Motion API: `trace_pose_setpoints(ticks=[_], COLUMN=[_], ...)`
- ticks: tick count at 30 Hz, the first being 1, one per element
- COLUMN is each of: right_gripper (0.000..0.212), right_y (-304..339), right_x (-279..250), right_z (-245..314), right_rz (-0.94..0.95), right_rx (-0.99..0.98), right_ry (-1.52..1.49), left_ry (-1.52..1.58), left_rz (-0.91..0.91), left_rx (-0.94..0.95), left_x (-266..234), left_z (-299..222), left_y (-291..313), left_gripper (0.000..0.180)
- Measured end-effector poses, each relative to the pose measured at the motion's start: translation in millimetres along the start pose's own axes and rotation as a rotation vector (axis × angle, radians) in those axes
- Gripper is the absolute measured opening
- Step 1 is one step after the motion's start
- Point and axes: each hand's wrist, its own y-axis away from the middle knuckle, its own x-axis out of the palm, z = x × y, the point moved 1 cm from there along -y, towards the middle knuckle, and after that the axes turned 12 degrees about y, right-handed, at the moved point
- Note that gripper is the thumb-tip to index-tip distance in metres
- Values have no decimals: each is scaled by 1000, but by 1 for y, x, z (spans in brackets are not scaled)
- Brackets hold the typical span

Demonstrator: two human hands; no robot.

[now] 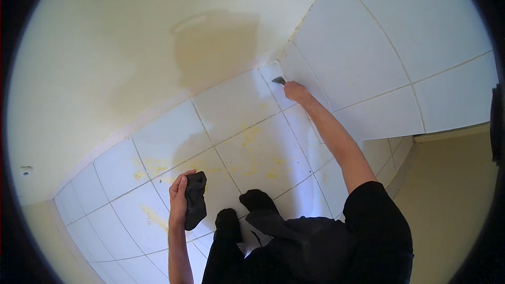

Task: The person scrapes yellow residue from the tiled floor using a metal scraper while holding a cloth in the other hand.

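Observation:
In my right hand (297, 92), stretched far out toward the corner, is a small dark scraper (278, 80) with a flared blade. Its blade is over the white floor tile near where the wall meets the tiled side; whether it touches the tile I cannot tell. My left hand (179, 200) is closed around a folded dark cloth (195, 200), held above the floor to the left of my feet. Yellow smears (251, 135) mark the white tiled floor (244, 97) between my hands.
A plain cream wall (121, 37) runs along the far side. To the right rises a raised block faced with white tiles (363, 47). My feet in black (258, 201) stand on the floor tiles. A small fitting (26, 170) is on the wall at far left.

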Motion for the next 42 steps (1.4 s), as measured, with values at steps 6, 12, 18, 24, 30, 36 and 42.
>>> trace_pose_setpoints(ticks=[6,12,18,24,30,36,42], right_gripper=[23,19,19,17,18,21,22], right_y=[65,23,26,1,36,14,12], right_x=[-105,-51,-83,-32,-95,-49,-86], right_z=[35,14,17,0,44,21,47], right_rz=[283,-61,568,-41,573,-98,347], right_rx=[-168,-2,-63,-132,-243,-137,-250], right_ry=[350,145,450,99,562,317,400], left_ry=[47,38,24,4,21,17,42], left_rz=[-51,-4,-28,3,-54,-25,-66], left_rx=[-3,-12,35,12,-10,-8,5], left_x=[-13,-12,-19,-17,-17,-10,-17], left_z=[-9,-4,-1,4,-6,-4,-8], left_y=[12,5,10,7,14,10,16], left_gripper=[34,35,39,39,34,34,33])
